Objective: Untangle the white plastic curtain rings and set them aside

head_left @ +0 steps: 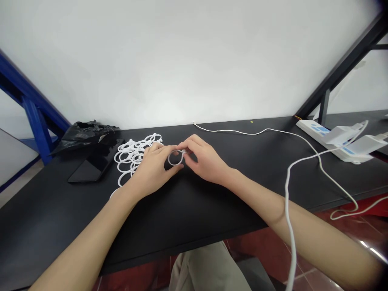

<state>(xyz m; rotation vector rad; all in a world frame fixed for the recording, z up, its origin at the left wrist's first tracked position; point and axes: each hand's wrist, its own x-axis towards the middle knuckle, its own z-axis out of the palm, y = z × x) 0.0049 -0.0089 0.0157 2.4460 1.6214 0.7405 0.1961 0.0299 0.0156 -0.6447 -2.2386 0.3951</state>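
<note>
A white plastic ring (170, 162) is held up over the table between my two hands. My left hand (154, 169) has its fingers and thumb closed around the ring's left side. On the other side, my right hand (206, 159) pinches the ring near a small joint at its right edge; the fingertips partly hide that spot. A loose heap of similar white rings (131, 155), some with small round knobs, lies on the table left of my left hand, which covers part of the heap.
On the black table (188, 218), a dark phone or tablet (93, 163) lies left of the rings, beside a crumpled black plastic bag (83, 135). A white power strip (318, 128) with chargers stands at right. White cables (306, 157) loop across the right side, one passing over my right forearm.
</note>
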